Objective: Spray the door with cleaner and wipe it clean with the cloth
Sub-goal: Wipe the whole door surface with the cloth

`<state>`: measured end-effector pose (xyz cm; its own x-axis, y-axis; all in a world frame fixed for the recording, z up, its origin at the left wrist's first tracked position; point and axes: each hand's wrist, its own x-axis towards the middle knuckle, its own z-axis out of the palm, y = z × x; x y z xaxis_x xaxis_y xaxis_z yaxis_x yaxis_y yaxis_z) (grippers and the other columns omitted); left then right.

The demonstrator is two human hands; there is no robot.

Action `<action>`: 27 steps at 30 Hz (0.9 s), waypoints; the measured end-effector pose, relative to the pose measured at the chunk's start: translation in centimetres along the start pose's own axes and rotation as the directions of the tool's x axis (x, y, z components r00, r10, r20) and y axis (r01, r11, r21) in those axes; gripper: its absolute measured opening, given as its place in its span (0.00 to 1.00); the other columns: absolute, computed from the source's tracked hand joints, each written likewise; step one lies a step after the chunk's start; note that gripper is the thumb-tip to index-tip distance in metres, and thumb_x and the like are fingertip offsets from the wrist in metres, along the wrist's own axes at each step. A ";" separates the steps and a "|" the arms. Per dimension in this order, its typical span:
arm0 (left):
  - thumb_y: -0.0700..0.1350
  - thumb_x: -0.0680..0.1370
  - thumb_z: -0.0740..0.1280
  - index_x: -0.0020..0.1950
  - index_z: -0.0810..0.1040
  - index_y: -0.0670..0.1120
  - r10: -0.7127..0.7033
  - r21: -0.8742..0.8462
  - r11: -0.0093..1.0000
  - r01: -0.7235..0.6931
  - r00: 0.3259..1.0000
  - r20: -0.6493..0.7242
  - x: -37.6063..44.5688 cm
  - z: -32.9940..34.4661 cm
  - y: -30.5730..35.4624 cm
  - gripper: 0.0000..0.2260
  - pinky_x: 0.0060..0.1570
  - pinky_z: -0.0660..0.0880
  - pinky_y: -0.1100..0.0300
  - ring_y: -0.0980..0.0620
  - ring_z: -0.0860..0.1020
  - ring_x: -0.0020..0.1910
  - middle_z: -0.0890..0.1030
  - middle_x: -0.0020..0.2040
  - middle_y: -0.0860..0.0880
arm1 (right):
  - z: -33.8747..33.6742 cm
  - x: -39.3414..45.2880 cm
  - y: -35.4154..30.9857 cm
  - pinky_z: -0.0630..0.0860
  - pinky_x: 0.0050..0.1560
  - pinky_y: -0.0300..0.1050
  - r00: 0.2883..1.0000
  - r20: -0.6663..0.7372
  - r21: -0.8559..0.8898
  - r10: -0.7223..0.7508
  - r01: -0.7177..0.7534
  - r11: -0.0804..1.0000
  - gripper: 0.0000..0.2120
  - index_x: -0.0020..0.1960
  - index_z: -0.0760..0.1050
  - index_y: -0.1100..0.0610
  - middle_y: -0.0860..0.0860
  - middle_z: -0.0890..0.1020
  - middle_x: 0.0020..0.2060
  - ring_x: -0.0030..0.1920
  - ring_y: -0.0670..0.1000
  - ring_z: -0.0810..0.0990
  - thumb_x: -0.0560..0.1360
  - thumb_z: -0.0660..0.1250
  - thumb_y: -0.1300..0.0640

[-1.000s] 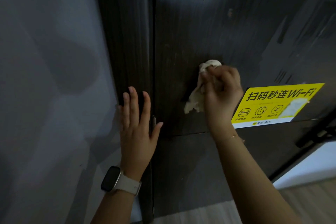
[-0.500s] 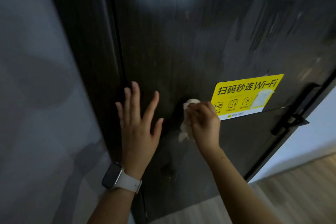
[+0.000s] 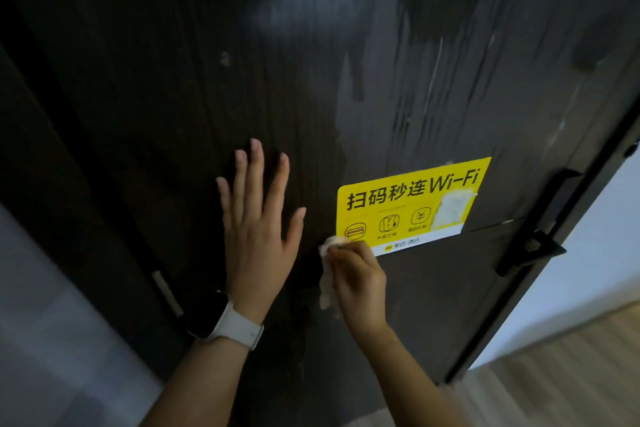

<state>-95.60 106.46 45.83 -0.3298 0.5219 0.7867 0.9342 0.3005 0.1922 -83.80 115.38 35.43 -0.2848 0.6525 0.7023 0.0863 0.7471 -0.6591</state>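
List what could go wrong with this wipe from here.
1. The cloth in the right hand sits at the sticker's lower left corner; its right part is already torn, so rubbing may peel more.
2. The left hand lies flat on the door and may leave prints.
3. Streaks above the sticker could dry on.

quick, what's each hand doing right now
left hand: open, flat on the door
right hand: closed, holding the cloth

We press our left hand (image 3: pixel 258 236) flat on the door (image 3: pixel 173 97); our right hand (image 3: pixel 358 282) grips the cloth (image 3: pixel 325 282) against it, touching the sticker (image 3: pixel 408 204).
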 end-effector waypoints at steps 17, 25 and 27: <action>0.67 0.73 0.65 0.80 0.38 0.47 -0.012 0.199 0.980 0.022 0.999 -0.051 3.6 5.4 5.4 0.50 0.75 0.31 0.47 0.46 0.33 0.78 0.40 0.79 0.41 | -11.8 14.0 6.7 0.72 0.54 0.34 0.897 -0.443 0.082 0.014 0.025 0.996 0.05 0.48 0.81 0.67 0.59 0.77 0.46 0.51 0.40 0.76 0.73 0.71 0.71; 0.67 0.71 0.66 0.80 0.36 0.49 -0.041 0.191 0.980 0.048 0.998 -0.041 3.8 5.5 5.7 0.52 0.74 0.29 0.49 0.48 0.31 0.77 0.40 0.78 0.40 | -9.0 13.2 4.8 0.70 0.53 0.34 0.895 -0.445 0.168 0.020 0.061 0.984 0.03 0.46 0.80 0.67 0.57 0.76 0.45 0.50 0.44 0.75 0.73 0.70 0.70; 0.64 0.72 0.69 0.80 0.36 0.49 -0.035 0.204 0.978 0.045 0.998 -0.052 3.7 5.5 5.6 0.52 0.74 0.29 0.49 0.48 0.31 0.77 0.41 0.78 0.39 | -6.1 11.8 2.3 0.72 0.50 0.36 0.949 -0.288 0.168 -0.132 0.186 0.968 0.05 0.48 0.80 0.66 0.55 0.76 0.46 0.49 0.47 0.76 0.73 0.69 0.71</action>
<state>-92.32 114.51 46.62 -0.3544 0.4689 0.8091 0.8710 0.4803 0.1032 -81.13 125.61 43.83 -0.0069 0.5566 0.8308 -0.1294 0.8233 -0.5527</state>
